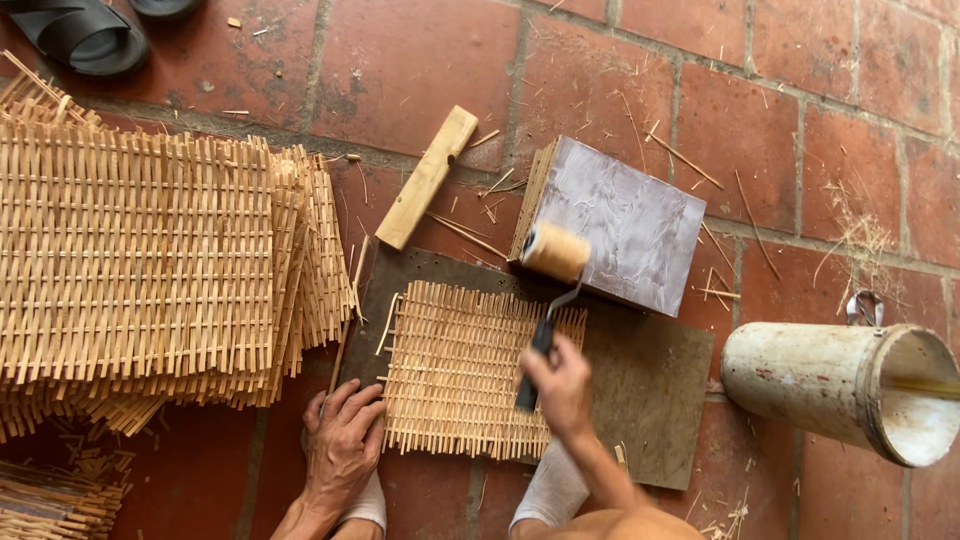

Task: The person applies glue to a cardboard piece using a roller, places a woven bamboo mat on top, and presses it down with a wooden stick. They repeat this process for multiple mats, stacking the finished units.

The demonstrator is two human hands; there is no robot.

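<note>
1. Bamboo lattice mat (455,370) lies on the dark board (650,390), in front of you.
2. Your left hand (343,435) presses flat, fingers spread, on the mat's left edge.
3. Your right hand (560,385) is wrapped tight around the paint roller (553,255), whose head rests at the glue-smeared block (630,225).

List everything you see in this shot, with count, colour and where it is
woven mat: one, pale straw, on the board, centre
board: one, dark brown, on the floor under the mat
paint roller: one, tan sleeve, black handle, over the mat's top right
glue-smeared block: one, greyish, above the board
wooden stick: one, light, top centre
mat stack: one, straw, left
bucket: one, whitish, tipped, right
sandals: black, top left
tiled floor: red
left hand: at the mat's left edge
right hand: grips the roller handle
</note>
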